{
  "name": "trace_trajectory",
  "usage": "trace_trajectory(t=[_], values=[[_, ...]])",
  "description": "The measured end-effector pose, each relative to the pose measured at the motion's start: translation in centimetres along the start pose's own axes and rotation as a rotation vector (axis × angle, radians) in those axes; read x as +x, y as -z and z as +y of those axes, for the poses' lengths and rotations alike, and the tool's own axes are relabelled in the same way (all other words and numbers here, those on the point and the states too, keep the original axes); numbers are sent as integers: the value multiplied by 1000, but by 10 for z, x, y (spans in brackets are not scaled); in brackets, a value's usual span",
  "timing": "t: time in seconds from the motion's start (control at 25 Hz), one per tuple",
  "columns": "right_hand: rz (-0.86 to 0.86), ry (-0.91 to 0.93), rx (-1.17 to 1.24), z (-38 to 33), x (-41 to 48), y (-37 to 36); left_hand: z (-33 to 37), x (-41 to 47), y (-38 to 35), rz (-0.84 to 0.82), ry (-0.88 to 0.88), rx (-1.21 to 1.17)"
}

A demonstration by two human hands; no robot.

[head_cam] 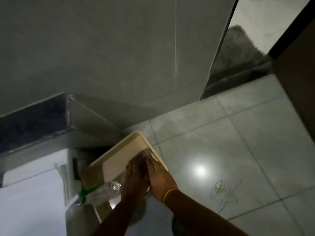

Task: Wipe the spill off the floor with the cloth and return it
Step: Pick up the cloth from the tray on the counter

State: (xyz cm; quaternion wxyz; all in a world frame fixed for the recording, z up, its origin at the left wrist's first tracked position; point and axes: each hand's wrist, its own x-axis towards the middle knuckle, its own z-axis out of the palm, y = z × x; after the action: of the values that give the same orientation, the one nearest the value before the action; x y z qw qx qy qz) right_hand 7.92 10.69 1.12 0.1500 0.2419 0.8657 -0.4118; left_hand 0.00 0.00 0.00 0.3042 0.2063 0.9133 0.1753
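a person's two hands press flat, side by side, on a dark cloth (pixel 142 159) that lies on a cream tray (pixel 119 150). the left hand (pixel 134 176) covers the cloth's near left part, palm down with its fingers together; the right hand (pixel 159 178) lies just beside it at the tray's right rim, fingers straight and together, a yellow band (pixel 168 193) round its wrist. whether either hand pinches the cloth or only rests on it cannot be told; the frame is blurred. only the far end of the cloth shows, beyond the fingertips, toward the tray's right side.

the tray sits tilted in view, its far corner pointing at a grey wall (pixel 102 48). a clear plastic bottle (pixel 104 189) with a green label lies on its side at the tray's near left edge, just left of the left hand. left of the tray runs a dark ledge (pixel 34 116).

the spill (pixel 219 189) lies on the pale tiled floor (pixel 238 133), well to the right of the tray: a small yellowish pool ringed by thin wet outlines. between it and the tray a bright lamp glare shines off the tiles. far beyond the tray, to the right, a dark mat (pixel 238 48) lies in a doorway.
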Motion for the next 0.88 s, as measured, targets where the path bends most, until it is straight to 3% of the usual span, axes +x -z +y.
trace_trajectory(t=[0.16, 0.32, 0.4, 0.52, 0.64, 0.76, 0.88], values=[[7, -198, -44, 43, 94, -77, -59, 75, -63, 83, 389, -192], [23, -214, -168, 61, 118, -133, -91, 102, -100, 81, 534, -232], [103, -298, -66, 59, 131, -136, -103, 114, -110, 74, 581, -340], [76, -287, -89, 53, 133, -135, -99, 110, -111, 137, 596, -536], [-59, -242, 210, 54, 122, -110, -81, 100, -96, 236, 543, -760], [80, -99, 440, 53, 96, -72, -51, 87, -76, 327, 415, -824], [253, -21, 504, 71, 56, -35, -1, 64, -68, 272, 211, -891]])
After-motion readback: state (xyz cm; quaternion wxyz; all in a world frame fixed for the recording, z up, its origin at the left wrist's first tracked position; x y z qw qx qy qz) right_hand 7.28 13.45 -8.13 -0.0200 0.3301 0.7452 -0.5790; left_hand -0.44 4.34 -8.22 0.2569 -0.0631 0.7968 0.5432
